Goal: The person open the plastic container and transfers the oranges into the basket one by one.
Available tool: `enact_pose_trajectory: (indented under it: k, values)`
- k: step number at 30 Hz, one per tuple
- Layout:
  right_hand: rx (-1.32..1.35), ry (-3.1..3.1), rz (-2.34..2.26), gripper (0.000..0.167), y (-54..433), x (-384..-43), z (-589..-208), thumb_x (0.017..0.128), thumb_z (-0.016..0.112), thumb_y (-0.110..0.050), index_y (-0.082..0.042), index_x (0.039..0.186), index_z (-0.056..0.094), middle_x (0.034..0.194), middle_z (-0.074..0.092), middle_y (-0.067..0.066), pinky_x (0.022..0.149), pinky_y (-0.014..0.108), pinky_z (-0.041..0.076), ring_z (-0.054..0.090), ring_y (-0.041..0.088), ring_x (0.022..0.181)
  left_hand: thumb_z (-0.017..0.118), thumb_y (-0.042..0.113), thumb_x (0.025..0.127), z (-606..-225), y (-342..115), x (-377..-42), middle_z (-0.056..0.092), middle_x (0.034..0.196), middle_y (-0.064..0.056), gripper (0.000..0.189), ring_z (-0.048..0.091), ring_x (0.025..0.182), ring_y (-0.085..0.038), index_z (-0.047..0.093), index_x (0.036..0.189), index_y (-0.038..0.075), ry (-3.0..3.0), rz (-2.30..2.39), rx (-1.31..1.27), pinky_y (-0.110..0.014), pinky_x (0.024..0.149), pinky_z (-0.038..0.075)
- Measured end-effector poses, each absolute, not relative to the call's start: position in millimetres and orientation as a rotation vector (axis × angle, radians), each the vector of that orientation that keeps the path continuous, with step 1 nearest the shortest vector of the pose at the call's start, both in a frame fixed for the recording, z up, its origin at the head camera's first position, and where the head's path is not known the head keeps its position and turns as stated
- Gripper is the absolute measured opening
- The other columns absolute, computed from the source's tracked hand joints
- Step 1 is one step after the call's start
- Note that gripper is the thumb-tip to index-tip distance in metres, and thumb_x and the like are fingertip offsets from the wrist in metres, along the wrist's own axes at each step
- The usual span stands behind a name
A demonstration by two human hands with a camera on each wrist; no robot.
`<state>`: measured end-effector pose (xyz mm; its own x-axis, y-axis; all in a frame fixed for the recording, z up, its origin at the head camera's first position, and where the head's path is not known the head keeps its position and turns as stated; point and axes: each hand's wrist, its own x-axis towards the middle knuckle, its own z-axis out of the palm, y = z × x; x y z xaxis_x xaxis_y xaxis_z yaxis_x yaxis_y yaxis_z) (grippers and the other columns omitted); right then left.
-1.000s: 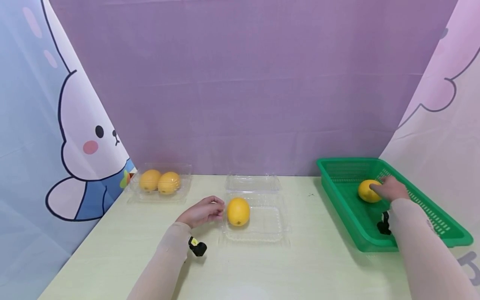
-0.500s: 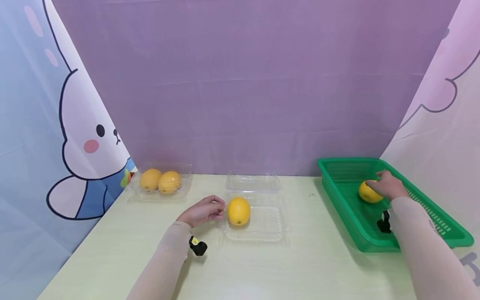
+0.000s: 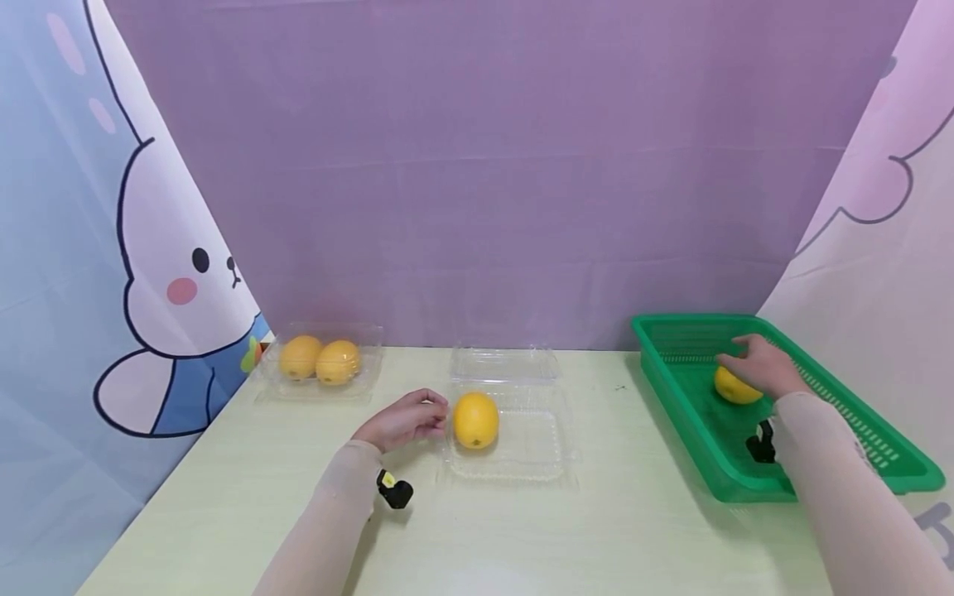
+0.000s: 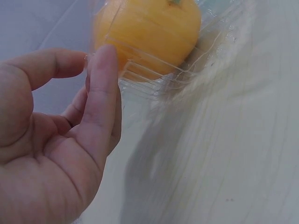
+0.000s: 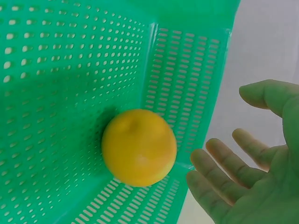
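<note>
In the head view my left hand [image 3: 406,420] is at the left edge of an open clear plastic clamshell box [image 3: 527,447]. Its thumb and fingertips pinch the box's thin rim [image 4: 106,33], as the left wrist view shows. One orange [image 3: 475,420] sits in the left half of that box. My right hand [image 3: 768,368] hovers over the green basket [image 3: 674,414] with fingers spread and nothing held. Below it lies another orange [image 5: 139,148] on the basket's floor, apart from the fingers in the right wrist view and partly covered by the hand in the head view.
A second clear box [image 3: 365,385] with two oranges [image 3: 301,358] stands at the back left, its lid down over them. The first box's raised lid [image 3: 503,364] leans back towards the purple cloth [image 3: 507,182] behind the table [image 3: 507,538].
My right hand has shifted slightly left and up over the orange in the basket, covering more of it. The left hand stays at the box's edge.
</note>
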<state>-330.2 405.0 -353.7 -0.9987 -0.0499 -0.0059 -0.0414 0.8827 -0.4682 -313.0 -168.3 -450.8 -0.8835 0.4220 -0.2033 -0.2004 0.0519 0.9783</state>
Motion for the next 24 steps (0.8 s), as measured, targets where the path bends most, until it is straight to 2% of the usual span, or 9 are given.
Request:
enact_pose_trajectory:
  k: [5,17,24]
  values:
    - [-0.123,3.034,-0.767,0.080,396,-332,-351,0.104,0.046,-0.046,0.020,0.145,0.025,0.133,0.038,0.046,0.088,0.068,0.044,0.042,0.060,0.117,0.055,0.005,0.102,-451,-167,-312,0.055,0.099,-0.016,0.021,0.057,0.085,-0.017,0.045,0.118,-0.004,1.882,1.897,0.231,-0.030,0.084,0.057]
    - [-0.201,3.023,-0.812,0.084,372,-329,-338,0.103,0.045,-0.053,0.015,0.148,0.024,0.140,0.033,0.044,0.096,0.071,0.039,0.037,0.059,0.125,0.055,0.006,0.102,-450,-168,-313,0.055,0.100,-0.017,0.022,0.057,0.085,-0.018,0.045,0.119,-0.004,1.898,1.892,0.207,-0.029,0.082,0.057]
    - [-0.275,3.026,-0.827,0.078,353,-326,-327,0.104,0.048,-0.048,0.012,0.149,0.026,0.143,0.034,0.042,0.099,0.070,0.037,0.036,0.057,0.128,0.056,0.007,0.102,-451,-167,-313,0.055,0.101,-0.017,0.023,0.057,0.085,-0.018,0.045,0.119,-0.003,1.897,1.891,0.202,-0.029,0.083,0.057]
